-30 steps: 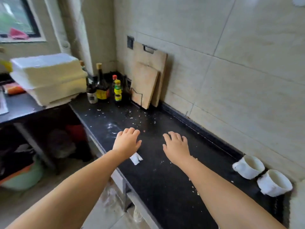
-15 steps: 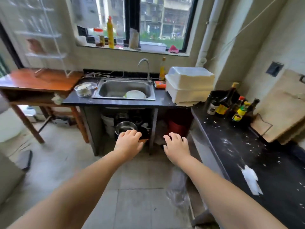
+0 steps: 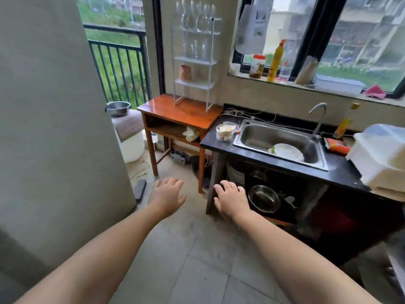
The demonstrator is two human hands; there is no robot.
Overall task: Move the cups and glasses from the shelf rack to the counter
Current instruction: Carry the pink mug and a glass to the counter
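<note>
Fingers of both hands are spread loosely and hold nothing: the left hand (image 3: 167, 196) and the right hand (image 3: 230, 199) reach forward, palms down, above the tiled floor (image 3: 203, 266). At 9 o'clock a grey wall (image 3: 50, 128) fills the near side. At 2 o'clock stands a dark table (image 3: 341, 172) with a steel sink (image 3: 258, 137) set into it; a white plate (image 3: 287, 152) lies in the sink and a clear bowl (image 3: 225, 132) sits just beside its left rim. Pots (image 3: 264, 198) are stored underneath. Farther off, at 12 o'clock, a wooden table (image 3: 184, 113) carries a white wire shelf rack (image 3: 195, 62). Stemmed glasses (image 3: 195, 16) stand on its upper shelves, blurred, and a brown cup (image 3: 185, 72) sits on a lower shelf. Bottles (image 3: 275, 60) line the windowsill beyond.
</note>
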